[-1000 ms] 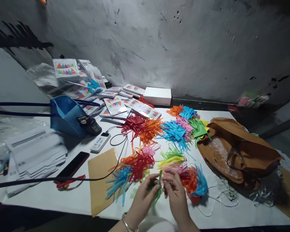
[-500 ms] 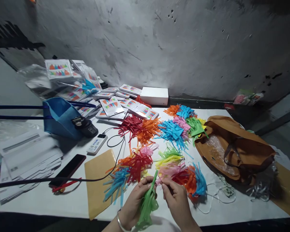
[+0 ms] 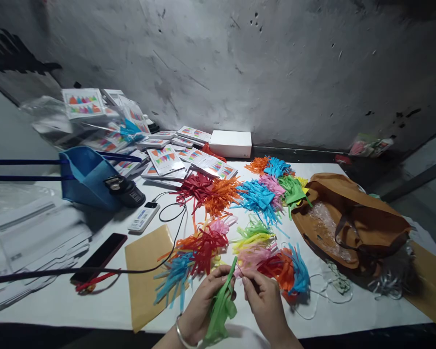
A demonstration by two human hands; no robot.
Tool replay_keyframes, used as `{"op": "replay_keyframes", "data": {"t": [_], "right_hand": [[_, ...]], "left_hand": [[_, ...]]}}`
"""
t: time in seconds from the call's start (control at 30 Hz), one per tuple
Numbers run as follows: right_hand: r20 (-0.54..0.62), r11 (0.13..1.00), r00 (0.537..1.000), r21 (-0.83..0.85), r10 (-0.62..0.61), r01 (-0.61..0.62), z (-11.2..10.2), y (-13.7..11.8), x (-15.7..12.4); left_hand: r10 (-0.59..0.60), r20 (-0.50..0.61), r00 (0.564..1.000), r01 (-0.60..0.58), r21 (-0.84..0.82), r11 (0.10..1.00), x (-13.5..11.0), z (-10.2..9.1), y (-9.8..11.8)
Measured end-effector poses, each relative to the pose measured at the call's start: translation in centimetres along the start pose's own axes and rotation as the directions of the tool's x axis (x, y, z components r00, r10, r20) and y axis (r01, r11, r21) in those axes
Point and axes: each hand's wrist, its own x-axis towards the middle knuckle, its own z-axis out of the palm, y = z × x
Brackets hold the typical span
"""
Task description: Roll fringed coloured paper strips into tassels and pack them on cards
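My left hand [image 3: 206,301], with a silver bangle at the wrist, is closed around a green paper tassel [image 3: 221,310]. Its thin upper end points up and its loose lower part hangs toward me. Beside it on the right, my right hand [image 3: 264,298] makes a pinch between thumb and forefinger; a fine strand seems to be there, too small to make out. Just beyond the hands lie a pink tassel [image 3: 249,257], a red and orange bunch [image 3: 278,266] and a light blue tassel [image 3: 298,271]. Left of them sits a dark red tassel [image 3: 207,247] with blue strips [image 3: 176,276].
More tassels [image 3: 257,196] lie farther back. Printed packets [image 3: 167,160] and a white box [image 3: 230,144] stand by the wall. A brown bag [image 3: 334,223] is at right; a blue bag [image 3: 87,179], phone [image 3: 100,257], power bank [image 3: 144,217] and cable [image 3: 138,270] are at left.
The whole view has shifted slightly. Both hands keep nearly the same pose, and the green tassel's loose lower part has moved a little.
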Motion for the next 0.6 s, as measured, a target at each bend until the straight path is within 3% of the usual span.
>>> {"op": "replay_keyframes", "data": {"t": [0.1, 0.2, 0.27, 0.33, 0.4, 0.47, 0.53, 0.6], "right_hand": [[0.011, 1.0, 1.0, -0.015, 0.012, -0.012, -0.1, -0.2, 0.0], [0.088, 0.997, 0.994, 0.012, 0.072, -0.073, -0.3, -0.4, 0.3], [0.148, 0.967, 0.972, 0.15, 0.183, -0.205, -0.2, -0.1, 0.5], [0.203, 0.88, 0.938, 0.334, 0.281, -0.336, 0.0, 0.6, 0.8], [0.269, 0.802, 0.91, 0.437, 0.315, -0.407, 0.3, 1.4, 1.1], [0.316, 0.794, 0.897, 0.432, 0.31, -0.427, 0.7, 2.3, 1.3], [0.249, 0.854, 0.926, 0.375, 0.282, -0.361, 1.0, 3.0, 1.5], [0.101, 0.907, 0.966, 0.333, 0.238, -0.258, 1.0, 3.8, 1.8]], "left_hand": [[0.001, -0.012, 1.0, 0.0, 0.062, 0.998, 0.1, -0.2, -0.1], [0.119, -0.012, 0.993, -0.109, 0.312, 0.944, 0.1, -0.7, 0.0], [0.232, 0.053, 0.971, -0.223, 0.543, 0.81, 0.0, -0.8, 0.2], [0.285, 0.156, 0.946, -0.309, 0.707, 0.637, -0.2, -0.8, 0.6], [0.294, 0.238, 0.926, -0.361, 0.79, 0.495, -0.3, -0.5, 0.9], [0.298, 0.279, 0.913, -0.385, 0.834, 0.396, -0.4, -0.3, 0.9], [0.304, 0.286, 0.908, -0.384, 0.858, 0.34, -0.4, -0.5, 0.4], [0.277, 0.295, 0.914, -0.376, 0.871, 0.315, -0.3, -1.3, -0.5]]}}
